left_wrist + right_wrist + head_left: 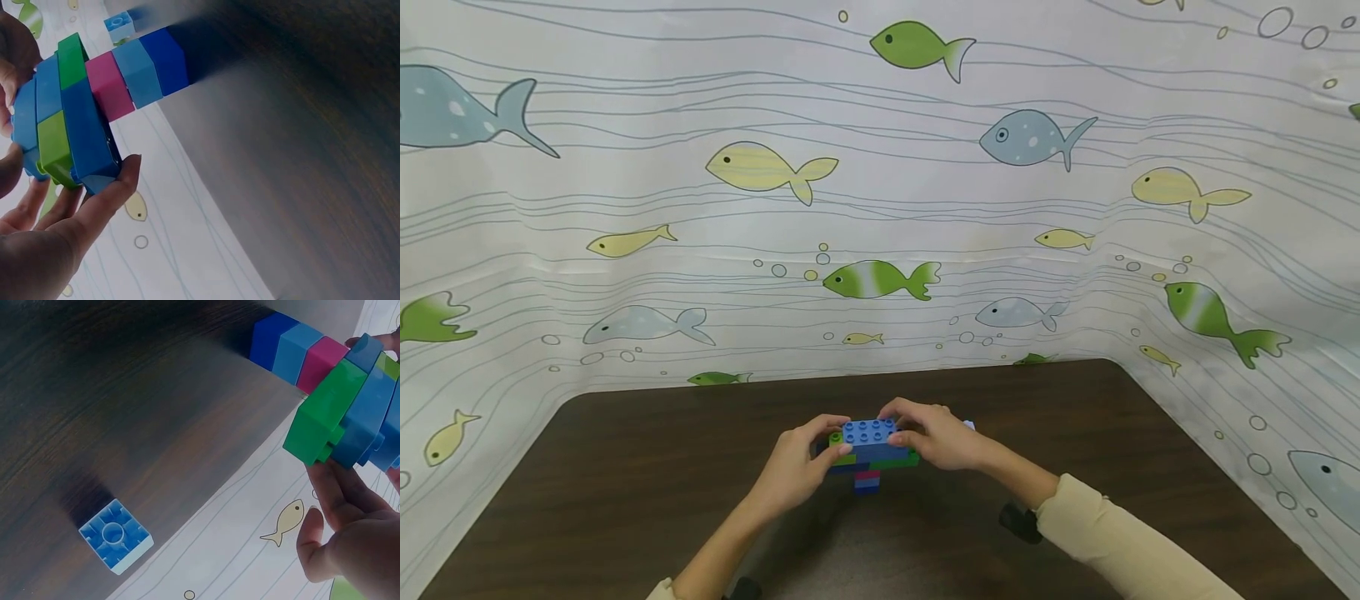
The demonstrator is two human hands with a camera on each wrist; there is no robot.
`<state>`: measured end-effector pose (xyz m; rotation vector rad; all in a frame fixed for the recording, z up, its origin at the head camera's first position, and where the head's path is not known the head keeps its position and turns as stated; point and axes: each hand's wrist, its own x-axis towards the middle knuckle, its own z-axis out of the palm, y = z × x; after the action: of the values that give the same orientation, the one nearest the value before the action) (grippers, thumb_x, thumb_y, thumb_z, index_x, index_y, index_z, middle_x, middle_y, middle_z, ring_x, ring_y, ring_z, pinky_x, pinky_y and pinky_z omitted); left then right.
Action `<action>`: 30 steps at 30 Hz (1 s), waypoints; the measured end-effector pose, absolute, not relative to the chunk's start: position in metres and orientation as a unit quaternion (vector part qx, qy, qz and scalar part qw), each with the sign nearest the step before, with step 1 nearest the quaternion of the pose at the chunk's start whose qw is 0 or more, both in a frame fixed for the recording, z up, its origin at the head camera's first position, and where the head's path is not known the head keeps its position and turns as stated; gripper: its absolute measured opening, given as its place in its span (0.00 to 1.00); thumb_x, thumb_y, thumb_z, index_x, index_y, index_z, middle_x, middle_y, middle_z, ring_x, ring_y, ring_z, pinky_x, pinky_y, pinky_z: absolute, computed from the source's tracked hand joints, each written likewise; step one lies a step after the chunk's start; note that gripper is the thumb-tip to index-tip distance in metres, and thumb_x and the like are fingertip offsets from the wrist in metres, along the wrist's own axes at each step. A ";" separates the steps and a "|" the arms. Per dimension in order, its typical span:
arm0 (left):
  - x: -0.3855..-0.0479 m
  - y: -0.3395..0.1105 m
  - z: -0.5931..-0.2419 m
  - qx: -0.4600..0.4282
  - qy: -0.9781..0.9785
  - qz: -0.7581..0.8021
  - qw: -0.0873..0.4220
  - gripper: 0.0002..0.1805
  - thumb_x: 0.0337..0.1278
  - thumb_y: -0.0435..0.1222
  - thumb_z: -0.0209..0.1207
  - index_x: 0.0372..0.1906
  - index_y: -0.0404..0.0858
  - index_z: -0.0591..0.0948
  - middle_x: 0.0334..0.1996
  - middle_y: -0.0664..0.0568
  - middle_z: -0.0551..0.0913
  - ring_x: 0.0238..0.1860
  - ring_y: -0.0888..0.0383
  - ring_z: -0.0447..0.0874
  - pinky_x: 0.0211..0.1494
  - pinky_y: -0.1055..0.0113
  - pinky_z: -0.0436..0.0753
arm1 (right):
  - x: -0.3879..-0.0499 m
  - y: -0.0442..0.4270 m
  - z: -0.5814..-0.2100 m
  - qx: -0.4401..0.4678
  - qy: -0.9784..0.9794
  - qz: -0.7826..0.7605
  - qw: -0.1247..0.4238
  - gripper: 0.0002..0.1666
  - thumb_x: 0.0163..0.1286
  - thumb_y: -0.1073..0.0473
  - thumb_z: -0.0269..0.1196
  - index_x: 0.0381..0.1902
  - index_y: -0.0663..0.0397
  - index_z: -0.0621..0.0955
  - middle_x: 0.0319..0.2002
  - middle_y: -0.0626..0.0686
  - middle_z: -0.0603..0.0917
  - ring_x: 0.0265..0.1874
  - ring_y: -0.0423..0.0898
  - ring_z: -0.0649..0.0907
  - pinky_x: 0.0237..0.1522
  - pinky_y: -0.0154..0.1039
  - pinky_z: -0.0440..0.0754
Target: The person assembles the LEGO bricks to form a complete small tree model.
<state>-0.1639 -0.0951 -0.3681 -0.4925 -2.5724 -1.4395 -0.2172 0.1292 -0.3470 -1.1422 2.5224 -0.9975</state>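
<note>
A structure of toy building bricks stands on the table, with a wide blue brick on top. Beneath lie a lime green brick, a green brick and a dark blue brick. A narrow column of pink, light blue and dark blue bricks supports them. My left hand grips the left end, thumb in front and fingers behind. My right hand pinches the top blue brick at its right side, thumb on the front; its far fingertips are partly hidden.
A loose light blue brick lies on its side to the right of the structure, its hollow underside showing. In the head view my right hand mostly covers it. The dark wooden table meets a fish-patterned sheet at the back and sides.
</note>
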 end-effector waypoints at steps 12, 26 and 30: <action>-0.166 -0.096 -0.369 -0.159 -0.855 -0.489 0.063 0.15 0.56 0.33 0.59 0.49 0.37 0.77 0.45 0.43 0.80 0.45 0.50 0.78 0.48 0.51 0.75 | -0.222 0.136 -0.342 -0.377 0.848 -0.348 0.132 0.18 0.68 0.53 0.56 0.55 0.49 0.73 0.47 0.49 0.79 0.47 0.46 0.78 0.45 0.42 0.76; -0.165 -0.097 -0.368 -0.157 -0.856 -0.489 0.059 0.15 0.56 0.35 0.59 0.49 0.37 0.77 0.46 0.44 0.80 0.50 0.46 0.76 0.50 0.48 0.73 | -0.250 0.187 -0.348 -0.333 0.880 -0.320 0.109 0.18 0.66 0.55 0.58 0.52 0.56 0.76 0.46 0.54 0.80 0.47 0.51 0.78 0.46 0.47 0.75; -0.166 -0.097 -0.368 -0.162 -0.857 -0.486 0.057 0.15 0.56 0.35 0.59 0.50 0.37 0.77 0.47 0.43 0.80 0.51 0.45 0.76 0.51 0.47 0.72 | -0.259 0.204 -0.358 -0.309 0.894 -0.307 0.108 0.18 0.65 0.58 0.59 0.51 0.60 0.76 0.44 0.57 0.80 0.46 0.53 0.78 0.44 0.47 0.76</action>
<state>-0.1656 -0.0970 -0.3676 -0.4899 -2.5985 -1.4740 -0.2592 0.2041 -0.3581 -0.9094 2.6299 -0.9030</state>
